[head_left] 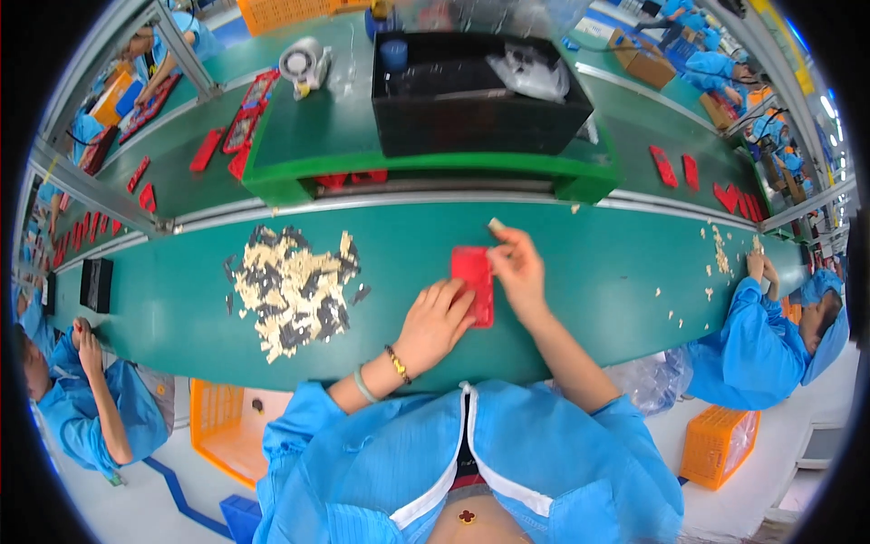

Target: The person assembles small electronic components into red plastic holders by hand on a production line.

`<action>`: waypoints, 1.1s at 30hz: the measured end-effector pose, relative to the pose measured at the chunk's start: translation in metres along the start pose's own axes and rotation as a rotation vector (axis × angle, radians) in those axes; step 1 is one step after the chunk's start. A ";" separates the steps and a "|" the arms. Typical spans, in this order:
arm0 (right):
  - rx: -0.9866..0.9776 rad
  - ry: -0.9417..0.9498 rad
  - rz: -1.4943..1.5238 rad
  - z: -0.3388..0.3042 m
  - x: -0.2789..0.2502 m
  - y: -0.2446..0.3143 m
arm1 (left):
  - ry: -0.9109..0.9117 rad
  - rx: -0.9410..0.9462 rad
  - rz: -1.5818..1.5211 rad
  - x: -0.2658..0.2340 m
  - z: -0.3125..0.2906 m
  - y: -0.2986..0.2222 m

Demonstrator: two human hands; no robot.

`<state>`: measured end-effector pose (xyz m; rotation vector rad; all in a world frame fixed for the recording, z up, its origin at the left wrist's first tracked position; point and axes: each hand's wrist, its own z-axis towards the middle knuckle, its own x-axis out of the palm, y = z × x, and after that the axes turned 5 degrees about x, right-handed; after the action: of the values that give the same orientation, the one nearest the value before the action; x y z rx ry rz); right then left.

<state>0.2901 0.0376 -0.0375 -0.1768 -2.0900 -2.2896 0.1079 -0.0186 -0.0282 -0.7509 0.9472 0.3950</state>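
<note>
A flat, rectangular red plastic case [471, 265] lies on the green worktop in front of me. My left hand [435, 325] grips its lower left side, fingers bent over the edge. At the upper right edge of the case, my right hand [518, 272] is closed in a pinch. A small beige piece [495, 224] shows at its fingertips, partly hidden by them. To the left of both hands spreads a loose pile of small beige and black pieces [294, 288].
Beyond the worktop [399, 236], a green raised shelf [317, 150] bears a black bin [471, 122] and a small white fan [304, 65]. Red cases [663, 166] lie on the belt behind. Co-workers in blue sit left and right. Orange crates [720, 444] stand below.
</note>
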 end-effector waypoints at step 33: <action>0.355 0.091 -0.365 0.030 -0.001 -0.005 | -0.091 0.044 0.063 0.020 0.028 0.006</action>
<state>0.2922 0.0682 -0.0394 0.3403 -2.6064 -1.9819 0.1313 0.0060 -0.0368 -0.6585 0.8930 0.4583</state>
